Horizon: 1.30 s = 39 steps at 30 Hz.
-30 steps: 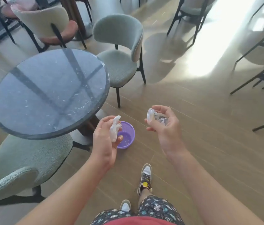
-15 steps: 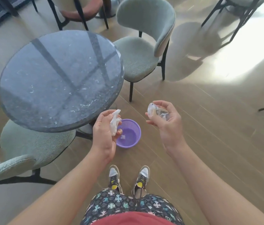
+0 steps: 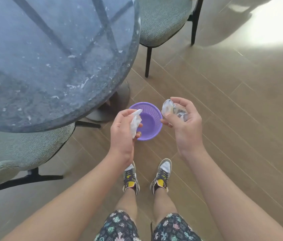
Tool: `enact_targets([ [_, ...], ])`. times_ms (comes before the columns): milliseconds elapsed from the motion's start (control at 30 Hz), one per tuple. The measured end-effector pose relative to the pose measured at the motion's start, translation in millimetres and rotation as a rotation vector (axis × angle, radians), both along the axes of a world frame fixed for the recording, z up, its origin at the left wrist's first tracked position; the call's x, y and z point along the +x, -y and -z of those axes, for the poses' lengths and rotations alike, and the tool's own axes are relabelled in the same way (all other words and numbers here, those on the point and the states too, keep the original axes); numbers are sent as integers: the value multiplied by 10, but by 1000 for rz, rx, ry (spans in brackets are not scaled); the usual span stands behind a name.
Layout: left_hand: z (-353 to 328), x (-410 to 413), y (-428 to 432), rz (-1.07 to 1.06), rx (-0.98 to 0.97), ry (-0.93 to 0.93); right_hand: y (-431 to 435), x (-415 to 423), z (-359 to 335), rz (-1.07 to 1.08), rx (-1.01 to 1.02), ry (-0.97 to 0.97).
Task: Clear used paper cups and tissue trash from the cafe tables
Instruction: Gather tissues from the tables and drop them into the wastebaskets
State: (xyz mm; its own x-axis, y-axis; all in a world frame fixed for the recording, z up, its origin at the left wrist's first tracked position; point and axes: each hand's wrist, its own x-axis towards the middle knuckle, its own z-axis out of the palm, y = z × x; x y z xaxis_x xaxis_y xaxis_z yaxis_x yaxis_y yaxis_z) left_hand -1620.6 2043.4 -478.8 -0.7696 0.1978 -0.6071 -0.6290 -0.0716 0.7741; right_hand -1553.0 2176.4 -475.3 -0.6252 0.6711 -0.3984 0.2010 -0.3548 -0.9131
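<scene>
Head view looks straight down on a purple basket (image 3: 152, 111) standing on the floor. The left hand (image 3: 120, 134), over the basket's left rim, pinches a white tissue (image 3: 135, 122) between thumb and curled fingers. The right hand (image 3: 187, 131), at the basket's right rim, has its fingers curled round a crumpled wad (image 3: 169, 108); cup or wrapper, I cannot tell. A round table (image 3: 50, 58) stands beyond and left of the basket, and two shoes (image 3: 161, 174) stand on its near side.

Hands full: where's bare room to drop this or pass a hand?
The purple basket between the left hand and right hand has a bare bowl. The floor right of the right hand is open. Crowded leftward: table base and chair legs.
</scene>
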Motion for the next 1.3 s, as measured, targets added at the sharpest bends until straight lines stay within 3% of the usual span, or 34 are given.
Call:
enact_targets([
  [400, 2543, -127, -80, 9, -214, 138, 80, 85, 1841, 13, 10, 158],
  [567, 3721, -374, -255, 35, -342, 279, 66, 123, 2356, -6, 0, 185],
  [700, 4236, -551, -345, 56, -383, 347, 5, 170, 2668, 11, 11, 210],
  [833, 4300, -635, -288, 72, -407, 354, -6, 176, 2776, 27, 11, 236],
  [1100, 3595, -552, 26, 31, -350, 124, 21, 173, 2510, 40, 44, 263],
  [1300, 3293, -497, 196, 51, -314, 65, 135, -325, 3235, -136, 109, 407],
])
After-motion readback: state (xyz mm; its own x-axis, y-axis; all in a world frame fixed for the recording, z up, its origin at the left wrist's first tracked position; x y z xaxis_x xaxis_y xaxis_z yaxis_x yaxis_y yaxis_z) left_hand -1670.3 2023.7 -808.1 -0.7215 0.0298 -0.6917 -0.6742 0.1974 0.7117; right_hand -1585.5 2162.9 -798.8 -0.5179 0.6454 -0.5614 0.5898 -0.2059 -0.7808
